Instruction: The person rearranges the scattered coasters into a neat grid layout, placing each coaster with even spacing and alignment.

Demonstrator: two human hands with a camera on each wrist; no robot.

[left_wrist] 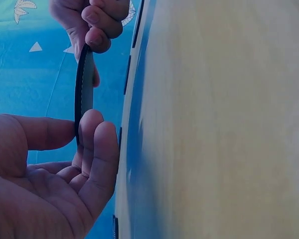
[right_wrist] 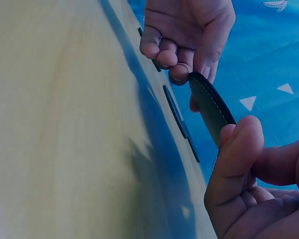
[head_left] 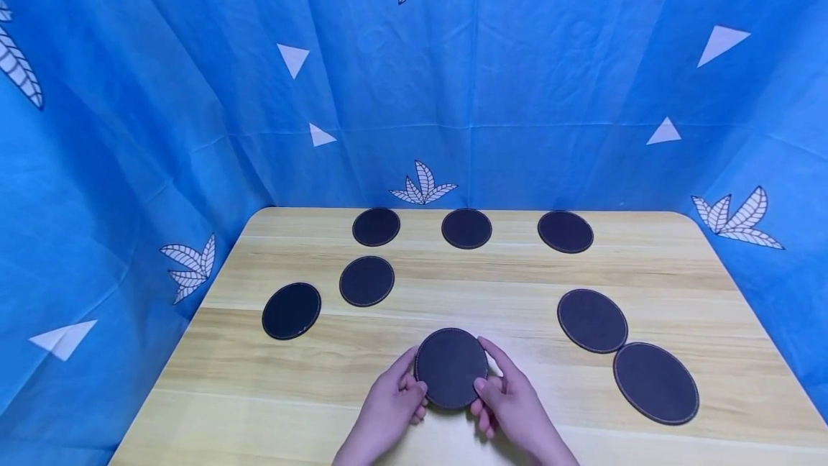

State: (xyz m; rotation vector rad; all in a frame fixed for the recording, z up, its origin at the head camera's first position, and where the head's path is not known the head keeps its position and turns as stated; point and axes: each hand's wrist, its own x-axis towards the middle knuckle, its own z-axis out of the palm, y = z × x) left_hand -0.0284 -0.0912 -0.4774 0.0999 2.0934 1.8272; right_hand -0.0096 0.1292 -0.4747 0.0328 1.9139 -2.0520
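Note:
A round black coaster [head_left: 451,368] with a stitched rim is held up between both hands at the near middle of the table. My left hand [head_left: 391,403] pinches its left edge, thumb on the upper face and fingers beneath. On the opposite edge my right hand [head_left: 513,401] pinches it in the same way. Seen edge-on in the left wrist view, the coaster [left_wrist: 83,84] is thin, with a paler underside, and stands off the tabletop. The right wrist view shows the coaster [right_wrist: 212,104] spanning from one hand's fingertips to the other's.
Several like coasters lie flat on the wooden table [head_left: 453,286]: a row along the back edge with a middle one [head_left: 466,229], a pair at left including the outer coaster [head_left: 292,311], and a touching pair at right with the nearer coaster [head_left: 656,383]. A blue patterned curtain [head_left: 530,78] surrounds the table.

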